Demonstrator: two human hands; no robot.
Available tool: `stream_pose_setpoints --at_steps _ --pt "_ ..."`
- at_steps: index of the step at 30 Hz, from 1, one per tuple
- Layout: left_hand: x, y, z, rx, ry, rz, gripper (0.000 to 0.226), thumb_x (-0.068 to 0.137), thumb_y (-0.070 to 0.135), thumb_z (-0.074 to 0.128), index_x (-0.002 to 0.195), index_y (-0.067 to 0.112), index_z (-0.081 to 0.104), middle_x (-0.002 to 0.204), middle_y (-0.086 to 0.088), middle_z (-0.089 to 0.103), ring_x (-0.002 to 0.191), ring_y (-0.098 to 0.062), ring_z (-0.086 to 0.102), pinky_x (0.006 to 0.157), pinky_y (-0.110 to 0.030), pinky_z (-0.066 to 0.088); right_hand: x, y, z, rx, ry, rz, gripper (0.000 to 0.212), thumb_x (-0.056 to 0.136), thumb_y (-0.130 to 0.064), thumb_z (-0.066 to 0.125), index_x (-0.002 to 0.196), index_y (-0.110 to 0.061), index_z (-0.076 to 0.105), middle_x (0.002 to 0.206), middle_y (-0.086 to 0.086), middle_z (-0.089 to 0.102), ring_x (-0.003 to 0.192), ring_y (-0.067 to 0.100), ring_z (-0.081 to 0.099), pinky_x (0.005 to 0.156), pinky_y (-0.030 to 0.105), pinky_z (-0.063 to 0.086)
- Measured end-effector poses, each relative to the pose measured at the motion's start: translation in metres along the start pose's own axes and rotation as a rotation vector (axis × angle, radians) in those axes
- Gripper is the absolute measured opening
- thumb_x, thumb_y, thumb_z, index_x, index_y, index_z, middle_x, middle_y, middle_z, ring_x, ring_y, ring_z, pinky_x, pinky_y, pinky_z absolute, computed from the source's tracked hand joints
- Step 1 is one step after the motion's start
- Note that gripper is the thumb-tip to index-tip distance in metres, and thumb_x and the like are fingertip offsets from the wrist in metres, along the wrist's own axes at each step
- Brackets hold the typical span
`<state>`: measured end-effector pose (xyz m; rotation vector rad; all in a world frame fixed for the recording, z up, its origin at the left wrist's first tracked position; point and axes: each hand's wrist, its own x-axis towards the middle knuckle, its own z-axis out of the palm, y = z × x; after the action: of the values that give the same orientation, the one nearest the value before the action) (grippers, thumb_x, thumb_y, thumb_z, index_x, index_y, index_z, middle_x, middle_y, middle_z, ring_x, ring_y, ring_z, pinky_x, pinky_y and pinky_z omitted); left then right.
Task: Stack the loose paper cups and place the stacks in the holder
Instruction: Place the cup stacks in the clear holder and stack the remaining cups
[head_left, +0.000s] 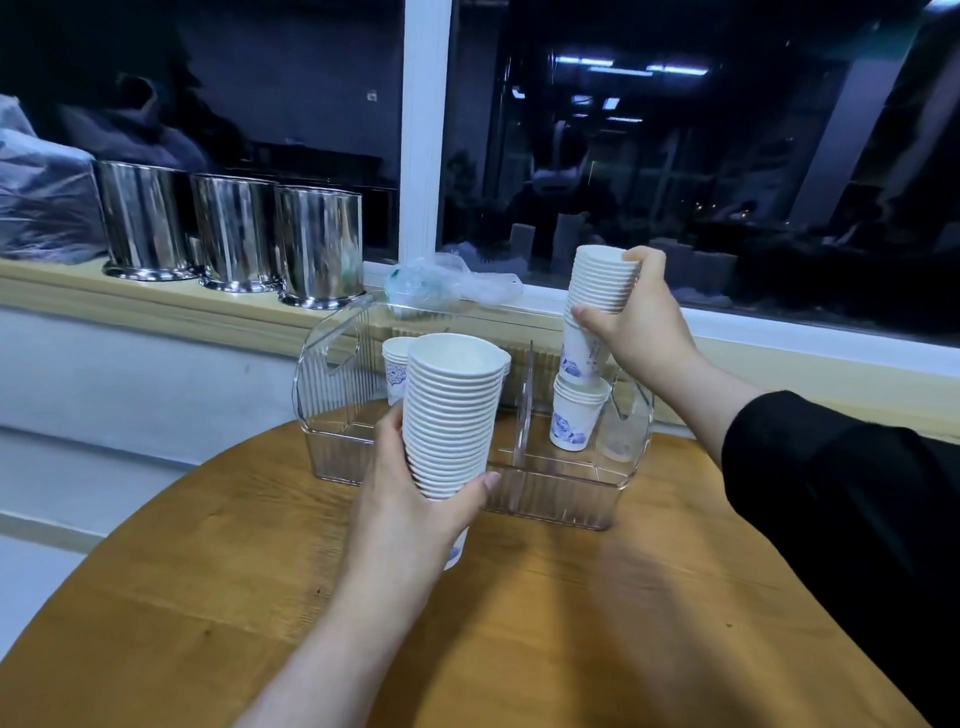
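White paper fills both grips. The left hand (415, 499) wraps its fingers and thumb round the lower part of a tall cup stack (449, 415), held above the bench (260, 597) just in front of the holder; the bottom cup shows a bit of blue print below the palm. The right hand (641, 317), in a black sleeve (841, 519), clasps a second cup stack (597, 301) from the side, thumb across its front, and holds it tilted slightly over the holder's right compartment. Directly below it, a short stack (576, 415) of blue-patterned cups stands inside that compartment; the held stack's bottom cup looks as if it meets the top of this one, though the view does not settle whether they touch.

Between the hands sits the clear ribbed holder (332, 415), with a centre divider and cut-out handles at each end, at the far edge of the round wooden bench. Another small stack (397, 364) stands in its left compartment, partly hidden behind the left hand's cups.

Beyond, on the windowsill (130, 296), three shiny steel canisters (234, 234) stand in a row, and a crumpled plastic bag (447, 283) lies beside them against the dark window.
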<state>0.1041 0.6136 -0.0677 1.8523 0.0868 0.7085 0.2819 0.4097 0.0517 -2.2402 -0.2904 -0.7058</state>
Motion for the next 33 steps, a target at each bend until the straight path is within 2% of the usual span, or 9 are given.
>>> stream_pose_setpoints --at_steps 4,7,10,14,19,23,26,29,33 --pt "0.002 -0.003 -0.001 -0.004 -0.015 0.024 0.089 0.068 0.037 0.089 0.141 0.032 0.038 0.125 0.015 0.061 0.112 -0.007 0.057 0.083 -0.025 0.043 0.005 0.010 0.008 -0.258 -0.171 0.082 0.065 0.088 -0.054 0.064 0.138 -0.017 0.044 0.137 0.010 0.054 0.115 0.032 0.058 0.093 0.039 0.048" --pt "0.002 -0.004 -0.003 -0.019 -0.042 0.014 0.090 0.067 0.038 0.088 0.141 0.035 0.037 0.125 0.018 0.060 0.112 -0.005 0.056 0.081 -0.016 0.042 0.003 0.008 0.000 -0.274 -0.062 0.023 0.051 0.098 -0.051 0.047 0.135 -0.016 0.054 0.140 0.006 0.053 0.125 0.028 0.052 0.098 0.037 0.041" --pt "0.003 -0.006 -0.006 0.003 -0.099 -0.003 0.094 0.066 0.040 0.088 0.142 0.035 0.035 0.129 0.017 0.058 0.117 -0.008 0.056 0.090 -0.027 0.045 -0.012 -0.011 -0.013 -0.131 0.036 -0.101 0.040 0.100 -0.046 0.045 0.128 -0.020 0.058 0.128 -0.001 0.058 0.119 0.017 0.055 0.094 0.029 0.041" --pt "0.004 -0.007 -0.011 0.046 -0.167 -0.012 0.094 0.066 0.033 0.090 0.142 0.034 0.034 0.128 0.017 0.056 0.114 -0.006 0.055 0.087 -0.022 0.043 -0.064 -0.059 -0.021 0.194 -0.230 -0.234 0.040 0.092 -0.053 0.054 0.128 -0.035 0.051 0.121 -0.013 0.058 0.101 -0.001 0.059 0.080 0.010 0.046" --pt "0.001 -0.012 -0.014 0.079 -0.236 -0.007 0.086 0.066 0.020 0.090 0.134 0.040 0.040 0.108 0.018 0.067 0.098 -0.006 0.065 0.075 -0.018 0.051 -0.133 -0.078 -0.009 0.253 -0.559 -0.267 0.063 0.074 -0.071 0.063 0.129 -0.049 0.041 0.133 -0.018 0.054 0.119 -0.001 0.056 0.100 0.030 0.050" --pt "-0.001 -0.008 -0.018 0.078 -0.222 0.043 0.081 0.067 0.028 0.087 0.124 0.058 0.037 0.100 0.033 0.065 0.091 0.004 0.064 0.070 -0.011 0.049 -0.156 -0.074 0.004 0.379 -0.451 -0.158 0.089 0.062 -0.057 0.081 0.134 -0.054 0.029 0.130 -0.023 0.054 0.117 0.004 0.058 0.099 0.041 0.051" --pt "0.001 -0.005 -0.020 0.082 -0.156 0.082 0.089 0.063 0.043 0.086 0.130 0.061 0.031 0.106 0.034 0.062 0.096 0.009 0.060 0.077 -0.016 0.049 -0.156 -0.078 0.004 0.404 -0.334 -0.124 0.099 0.067 -0.040 0.087 0.140 -0.052 0.020 0.132 -0.021 0.051 0.116 -0.001 0.056 0.099 0.029 0.050" --pt "0.004 -0.004 -0.019 0.062 -0.106 0.133 0.080 0.063 0.045 0.085 0.125 0.060 0.038 0.108 0.026 0.066 0.096 0.006 0.061 0.078 -0.023 0.051 -0.152 -0.085 0.008 0.436 -0.289 -0.098 0.099 0.070 -0.029 0.088 0.134 -0.056 0.017 0.125 -0.022 0.054 0.104 -0.013 0.058 0.079 0.010 0.051" --pt "0.008 0.001 -0.017 -0.016 -0.068 0.176 0.078 0.066 0.054 0.080 0.131 0.063 0.039 0.119 0.025 0.063 0.110 0.006 0.058 0.089 -0.022 0.050 -0.141 -0.097 0.011 0.514 -0.257 -0.060 0.099 0.070 -0.026 0.088 0.136 -0.052 0.021 0.120 -0.014 0.060 0.099 0.001 0.066 0.085 0.037 0.059"
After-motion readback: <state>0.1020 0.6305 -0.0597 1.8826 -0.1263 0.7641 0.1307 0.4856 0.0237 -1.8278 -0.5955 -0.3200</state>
